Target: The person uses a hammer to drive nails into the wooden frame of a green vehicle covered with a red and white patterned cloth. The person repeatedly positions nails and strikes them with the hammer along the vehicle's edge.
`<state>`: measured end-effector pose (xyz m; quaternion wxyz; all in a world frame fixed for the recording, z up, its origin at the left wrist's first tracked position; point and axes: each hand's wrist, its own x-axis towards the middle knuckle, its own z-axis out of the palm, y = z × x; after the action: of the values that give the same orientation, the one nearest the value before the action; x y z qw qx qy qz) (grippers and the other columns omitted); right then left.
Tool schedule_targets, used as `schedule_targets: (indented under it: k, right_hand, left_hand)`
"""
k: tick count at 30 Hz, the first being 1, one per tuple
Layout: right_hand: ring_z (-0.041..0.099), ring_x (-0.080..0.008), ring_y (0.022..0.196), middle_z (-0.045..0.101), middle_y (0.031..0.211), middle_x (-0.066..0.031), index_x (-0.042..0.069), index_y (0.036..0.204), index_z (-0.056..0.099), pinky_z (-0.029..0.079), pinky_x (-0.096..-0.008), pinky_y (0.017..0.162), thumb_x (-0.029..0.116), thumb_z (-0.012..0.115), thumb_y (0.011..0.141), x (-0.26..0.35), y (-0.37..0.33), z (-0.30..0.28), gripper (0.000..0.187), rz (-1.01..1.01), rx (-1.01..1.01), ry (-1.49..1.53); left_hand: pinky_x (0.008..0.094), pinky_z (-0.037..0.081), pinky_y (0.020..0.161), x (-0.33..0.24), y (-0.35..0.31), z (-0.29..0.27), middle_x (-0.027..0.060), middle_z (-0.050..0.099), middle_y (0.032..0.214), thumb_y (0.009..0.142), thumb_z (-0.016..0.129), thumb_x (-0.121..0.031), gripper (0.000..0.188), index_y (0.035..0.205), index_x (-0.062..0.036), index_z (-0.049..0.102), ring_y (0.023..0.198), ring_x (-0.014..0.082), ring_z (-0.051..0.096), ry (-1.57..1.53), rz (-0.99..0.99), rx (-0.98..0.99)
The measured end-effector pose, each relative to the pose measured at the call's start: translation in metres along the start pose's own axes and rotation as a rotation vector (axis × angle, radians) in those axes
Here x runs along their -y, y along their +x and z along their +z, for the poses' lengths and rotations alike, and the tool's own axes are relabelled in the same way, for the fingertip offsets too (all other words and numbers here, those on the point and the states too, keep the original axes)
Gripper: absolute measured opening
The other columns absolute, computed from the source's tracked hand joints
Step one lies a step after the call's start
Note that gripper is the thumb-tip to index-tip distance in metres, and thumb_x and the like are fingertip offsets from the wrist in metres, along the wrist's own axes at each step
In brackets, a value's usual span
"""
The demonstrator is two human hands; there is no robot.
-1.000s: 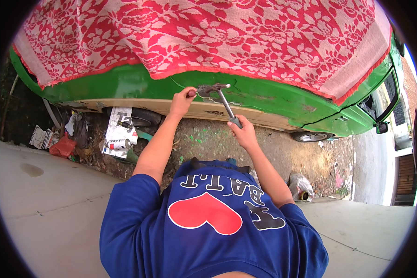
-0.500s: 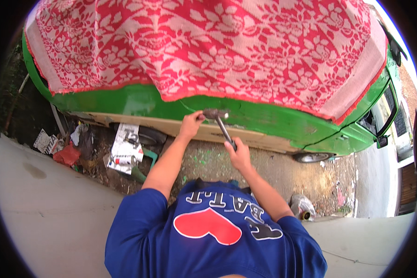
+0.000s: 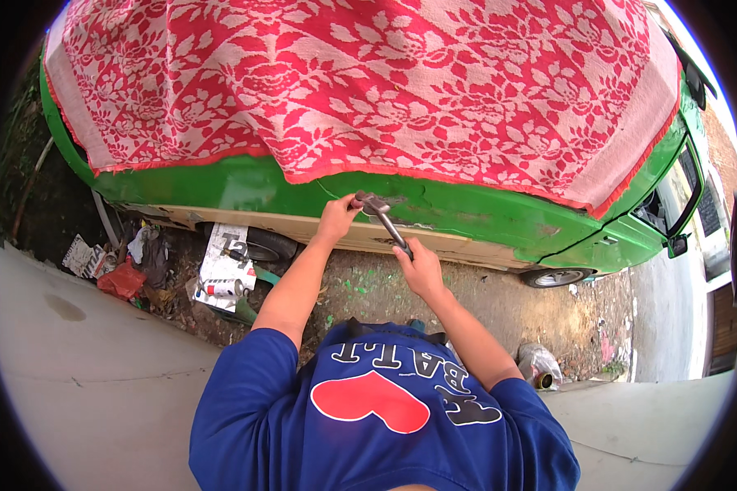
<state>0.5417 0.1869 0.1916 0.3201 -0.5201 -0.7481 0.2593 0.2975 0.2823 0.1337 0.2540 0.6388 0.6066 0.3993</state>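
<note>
My right hand (image 3: 418, 268) is wrapped round the dark grip of a hammer (image 3: 391, 227), whose metal head points up and to the left. The hammer head is right at the fingertips of my left hand (image 3: 336, 219). Those fingers are pinched together against the side of a green van (image 3: 254, 184); a small dark end shows at the fingertips, too little to name. Around the hammer, the van's green panel has scraped, bare patches. Below it runs a beige lower strip (image 3: 458, 250).
A red and pale floral blanket (image 3: 385, 90) drapes over the van. Under my left arm stand a white printed sheet (image 3: 219, 260) and a spray can (image 3: 219, 289) near a wheel (image 3: 262, 244). A red plastic bag (image 3: 121, 281) lies left; a plastic-wrapped can (image 3: 540, 366) stands right.
The hammer head has moved slightly left to my left fingertips, and its handle is tilted more. My right hand has shifted slightly; my left hand stays at nearly the same spot.
</note>
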Motion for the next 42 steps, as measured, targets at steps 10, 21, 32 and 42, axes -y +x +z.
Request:
schedule_targets:
  k: [10, 21, 32, 42]
  right_hand:
    - [0.066, -0.0414, 0.075, 0.065, 0.074, -0.0194, 0.007, 0.107, 0.061, 0.049, -0.05, 0.067, 0.042, 0.058, 0.099, -0.001, 0.003, 0.01, 0.036, 0.055, 0.026, -0.017]
    - [0.064, -0.0396, 0.07, 0.064, 0.071, -0.018, 0.006, 0.106, 0.063, 0.047, -0.0475, 0.064, 0.041, 0.059, 0.099, 0.0, 0.011, 0.005, 0.035, 0.066, 0.013, 0.055]
    - [0.064, -0.04, 0.069, 0.064, 0.07, -0.0189, 0.007, 0.108, 0.064, 0.048, -0.048, 0.064, 0.041, 0.06, 0.098, 0.0, 0.015, 0.004, 0.036, 0.096, 0.033, -0.031]
    - [0.065, -0.042, 0.072, 0.065, 0.072, -0.0203, 0.008, 0.107, 0.065, 0.048, -0.0494, 0.063, 0.041, 0.062, 0.097, -0.003, 0.021, 0.008, 0.034, 0.084, 0.026, -0.008]
  left_hand:
    - [0.038, 0.05, 0.07, 0.006, 0.01, 0.0, 0.0187, 0.07, 0.087, 0.086, 0.073, -0.011, 0.028, 0.113, -0.0037, 0.067, 0.072, 0.0317, 0.064, -0.063, 0.019, -0.027]
    - [0.0375, 0.051, 0.072, -0.002, 0.011, -0.001, 0.0169, 0.071, 0.088, 0.086, 0.074, -0.011, 0.026, 0.109, -0.002, 0.067, 0.076, 0.0289, 0.068, -0.056, -0.026, -0.031]
    - [0.0366, 0.052, 0.073, 0.001, 0.011, 0.006, 0.0154, 0.072, 0.09, 0.086, 0.074, -0.011, 0.025, 0.108, -0.0017, 0.068, 0.078, 0.0276, 0.069, -0.076, -0.029, -0.031]
    - [0.037, 0.053, 0.075, 0.0, 0.017, 0.003, 0.0152, 0.072, 0.089, 0.085, 0.074, -0.011, 0.023, 0.104, -0.0004, 0.066, 0.083, 0.0274, 0.071, -0.056, -0.029, -0.082]
